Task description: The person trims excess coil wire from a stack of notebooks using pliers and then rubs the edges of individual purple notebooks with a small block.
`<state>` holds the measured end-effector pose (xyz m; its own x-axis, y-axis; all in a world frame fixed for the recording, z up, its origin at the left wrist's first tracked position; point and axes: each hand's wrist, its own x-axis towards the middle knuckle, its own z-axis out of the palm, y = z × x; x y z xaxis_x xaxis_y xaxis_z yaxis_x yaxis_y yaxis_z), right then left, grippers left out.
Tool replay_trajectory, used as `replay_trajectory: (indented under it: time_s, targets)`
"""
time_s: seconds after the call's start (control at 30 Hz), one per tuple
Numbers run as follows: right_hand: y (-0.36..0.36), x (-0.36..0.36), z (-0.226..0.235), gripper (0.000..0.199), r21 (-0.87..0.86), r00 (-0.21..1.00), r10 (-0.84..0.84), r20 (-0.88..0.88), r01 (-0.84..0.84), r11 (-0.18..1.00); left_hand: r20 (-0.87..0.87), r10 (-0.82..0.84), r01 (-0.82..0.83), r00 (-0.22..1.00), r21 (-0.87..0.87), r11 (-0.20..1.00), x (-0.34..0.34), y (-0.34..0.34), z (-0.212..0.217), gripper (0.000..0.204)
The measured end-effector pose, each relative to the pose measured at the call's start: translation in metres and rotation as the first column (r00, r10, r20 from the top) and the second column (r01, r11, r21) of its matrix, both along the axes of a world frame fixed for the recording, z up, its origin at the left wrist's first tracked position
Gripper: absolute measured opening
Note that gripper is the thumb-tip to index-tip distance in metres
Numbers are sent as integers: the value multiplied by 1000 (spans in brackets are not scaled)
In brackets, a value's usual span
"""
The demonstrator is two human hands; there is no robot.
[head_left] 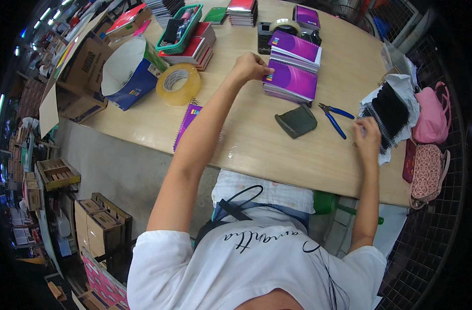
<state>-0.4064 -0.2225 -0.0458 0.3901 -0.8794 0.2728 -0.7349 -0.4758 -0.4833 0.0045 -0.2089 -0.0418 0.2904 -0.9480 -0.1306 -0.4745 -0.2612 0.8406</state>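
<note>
On the tabletop point(246, 120), purple notebooks point(293, 81) lie just right of the left hand point(250, 67), long side crosswise; fingers touch their left edge, can't tell if gripping. Right hand point(368, 133) is farther off, curled, hold unclear.

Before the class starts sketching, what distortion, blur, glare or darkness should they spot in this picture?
In the head view, the edges of the pale wooden table bow; in the head view, a white tube-shaped light glares near the left rim; in the head view, black fills the corners; in the head view, the right hand seems slightly blurred.
</note>
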Motion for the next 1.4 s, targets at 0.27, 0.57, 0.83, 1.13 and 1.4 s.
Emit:
replay_trajectory:
  time_s: [0.27, 0.57, 0.83, 1.13, 1.4]
  targets:
    - [20, -48, -17, 12, -248, 984, 70, -165, -111, 962, 148, 272, -213, 951, -328, 921, 7, 35, 6, 22]
    - [71, 23, 21, 30, -186, 900, 329, 285, -284, 940, 363, 79, 145, 928, -550, 822, -88, 219, -28, 67]
    - [85, 79, 13, 13, 88, 803, 391, 450, -476, 875, 125, 183, -71, 975, -607, 791, -119, 198, -36, 27]
    - [79, 82, 11, 12, 70, 767, 445, 461, -531, 844, 80, 232, -138, 969, -600, 788, -132, 185, -41, 19]
    - [72, 81, 18, 13, 111, 739, 472, 480, -585, 803, 57, 249, -165, 967, -603, 780, -136, 183, -38, 19]
